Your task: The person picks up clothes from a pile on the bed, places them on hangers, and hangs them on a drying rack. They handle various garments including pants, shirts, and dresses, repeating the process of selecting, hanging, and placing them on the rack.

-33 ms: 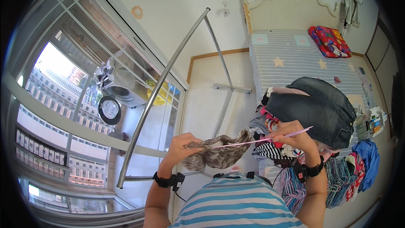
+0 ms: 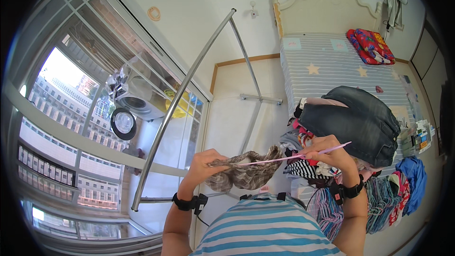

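Cloth with a brown and beige pattern [image 2: 256,175] hangs bunched between a person's two bare hands, low in the middle of the view and just in front of a blue-and-white striped shirt [image 2: 265,223]. The left hand [image 2: 204,165] pinches the cloth at its left end, thumb and fingers closed on the gathered edge. The right hand [image 2: 332,152] is closed around a thin pink hanger [image 2: 340,147], which slants down to the left and runs along the upper part of the cloth; its far end is hidden in the folds.

The cloth sags in loose folds, so it is likely light, limp and hard to damage, though apt to slump or slide on a smooth bar. An upper edge, gripped near the opening, should give the best control. The hanger looks slim, light and fairly stiff, probably slick plastic; a firm hold near its middle should keep it from twisting.

To the right, dark jeans [image 2: 348,121] lie on a heap of clothes on a bed [image 2: 327,83], with pink and purple hangers [image 2: 327,211] bunched nearer the person. To the left stands a metal clothes rack [image 2: 174,105].
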`<state>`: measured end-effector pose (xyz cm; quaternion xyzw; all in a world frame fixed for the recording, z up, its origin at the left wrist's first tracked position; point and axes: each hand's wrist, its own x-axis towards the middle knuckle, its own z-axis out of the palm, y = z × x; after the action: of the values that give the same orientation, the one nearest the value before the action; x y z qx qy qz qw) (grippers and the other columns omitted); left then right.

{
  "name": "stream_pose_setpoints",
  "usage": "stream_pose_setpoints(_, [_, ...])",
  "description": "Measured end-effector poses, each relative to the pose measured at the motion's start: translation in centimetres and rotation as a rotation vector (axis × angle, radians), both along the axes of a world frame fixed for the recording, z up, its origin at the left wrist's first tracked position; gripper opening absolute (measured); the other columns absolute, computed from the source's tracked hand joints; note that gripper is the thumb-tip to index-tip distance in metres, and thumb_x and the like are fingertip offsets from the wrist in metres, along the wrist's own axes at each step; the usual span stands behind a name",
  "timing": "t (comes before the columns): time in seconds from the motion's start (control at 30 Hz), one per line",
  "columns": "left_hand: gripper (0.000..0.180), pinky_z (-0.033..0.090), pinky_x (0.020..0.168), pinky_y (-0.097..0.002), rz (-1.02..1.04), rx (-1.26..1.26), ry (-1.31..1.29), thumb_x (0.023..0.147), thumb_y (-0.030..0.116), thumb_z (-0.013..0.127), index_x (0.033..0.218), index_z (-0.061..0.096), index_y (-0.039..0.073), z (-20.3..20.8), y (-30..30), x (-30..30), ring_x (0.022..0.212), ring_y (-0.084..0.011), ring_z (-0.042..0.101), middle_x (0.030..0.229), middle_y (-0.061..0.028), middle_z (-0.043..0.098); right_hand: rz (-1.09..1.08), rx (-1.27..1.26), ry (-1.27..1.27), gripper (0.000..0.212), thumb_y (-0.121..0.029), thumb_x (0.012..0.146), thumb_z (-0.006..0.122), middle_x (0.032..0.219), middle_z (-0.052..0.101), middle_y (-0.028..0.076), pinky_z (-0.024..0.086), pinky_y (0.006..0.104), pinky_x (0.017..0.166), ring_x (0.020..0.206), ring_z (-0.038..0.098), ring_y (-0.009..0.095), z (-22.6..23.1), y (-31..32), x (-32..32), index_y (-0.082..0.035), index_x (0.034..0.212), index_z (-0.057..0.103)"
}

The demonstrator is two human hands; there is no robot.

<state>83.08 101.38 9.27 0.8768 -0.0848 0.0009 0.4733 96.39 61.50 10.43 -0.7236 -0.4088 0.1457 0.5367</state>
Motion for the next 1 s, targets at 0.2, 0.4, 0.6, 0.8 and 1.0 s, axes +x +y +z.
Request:
stream_pose_setpoints(0.2, [0.026, 0.052, 0.072, -0.0299, -0.055, 0.080, -0.004, 0.075, 0.001, 0.081, 0.100, 0.075, 0.000, 0.7, -3.0, -0.3, 0.085, -0.0213, 0.066, 0.091, -0.0081, 0.070, 0.071, -0.037, -0.155, 0.018, -0.018, 0.085, 0.075, 0.083, 0.072, 0.009, 0.049, 0.0356, 0.061, 0.070, 0.064, 0.026, -1.5, 2.2, -0.3, -0.005, 0.097, 0.076])
stream_pose_setpoints(0.4, [0.030, 0.054, 0.074, -0.0345, -0.198, 0.260, -0.201, 0.074, 0.005, 0.080, 0.103, 0.074, 0.004, -0.7, -4.7, 0.2, 0.084, -0.0277, 0.067, 0.093, -0.0088, 0.071, 0.061, -0.002, -0.203, 0.013, -0.015, 0.086, 0.073, 0.082, 0.071, 0.009, 0.051, 0.0357, 0.062, 0.071, 0.066, 0.028, -2.6, 5.6, -1.6, -0.007, 0.096, 0.076])
stream_pose_setpoints(0.6, [0.027, 0.053, 0.067, -0.0347, -0.136, 0.311, -0.291, 0.076, 0.011, 0.081, 0.101, 0.073, 0.004, -0.5, -5.2, -0.8, 0.079, -0.0275, 0.068, 0.089, -0.0094, 0.072, 0.000, 0.095, 0.071, 0.010, -0.009, 0.090, 0.069, 0.079, 0.070, 0.008, 0.048, 0.0301, 0.060, 0.068, 0.065, 0.018, -3.2, 5.0, -2.1, -0.004, 0.095, 0.076])
stream_pose_setpoints(0.8, [0.019, 0.050, 0.063, -0.0374, -0.173, 0.483, -0.211, 0.078, 0.016, 0.079, 0.091, 0.069, 0.006, 0.7, -5.8, -1.3, 0.072, -0.0262, 0.064, 0.078, -0.0074, 0.066, 0.041, 0.203, 0.120, 0.011, -0.008, 0.091, 0.068, 0.082, 0.072, 0.008, 0.050, 0.0285, 0.063, 0.071, 0.065, 0.015, -3.7, 4.6, -2.9, -0.001, 0.095, 0.075])
stream_pose_setpoints(1.0, [0.018, 0.051, 0.061, -0.0378, -0.196, 0.493, -0.213, 0.081, 0.015, 0.078, 0.092, 0.069, 0.005, 0.1, -6.0, -1.8, 0.070, -0.0290, 0.065, 0.080, -0.0098, 0.067, 0.054, 0.099, -0.053, 0.011, -0.015, 0.090, 0.070, 0.085, 0.072, 0.009, 0.052, 0.0313, 0.065, 0.073, 0.067, 0.025, -3.5, 6.0, -3.2, -0.006, 0.096, 0.076])
